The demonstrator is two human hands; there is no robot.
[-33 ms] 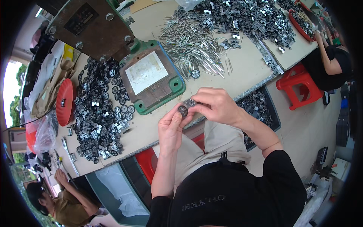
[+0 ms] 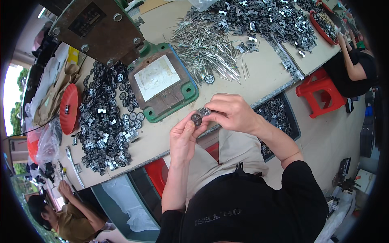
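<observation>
Both of my hands meet in front of the press, just over the table's near edge. My left hand [image 2: 184,135] pinches a small black toy wheel [image 2: 196,118] between thumb and fingers. Pressed close to it, my right hand [image 2: 230,111] grips a small black-and-silver bracket-like part [image 2: 205,110] at the wheel's upper right. Whether the wheel and the part are joined cannot be made out. Behind my hands stands a green press base [image 2: 170,91] with a pale plate [image 2: 157,77] on it. A heap of thin metal rods [image 2: 206,50] lies beyond, with one loose wheel [image 2: 209,79] at its near edge.
Wheels and dark parts [image 2: 106,121] are heaped left of the press, beside a red dish [image 2: 70,109] and a wrench [image 2: 74,167]. More dark parts [image 2: 259,20] cover the far table. A red stool [image 2: 321,92] stands at right. Other people work at far right and lower left.
My hands stay in nearly the same place. The wheel has turned slightly, so its spoked face shows more fully.
</observation>
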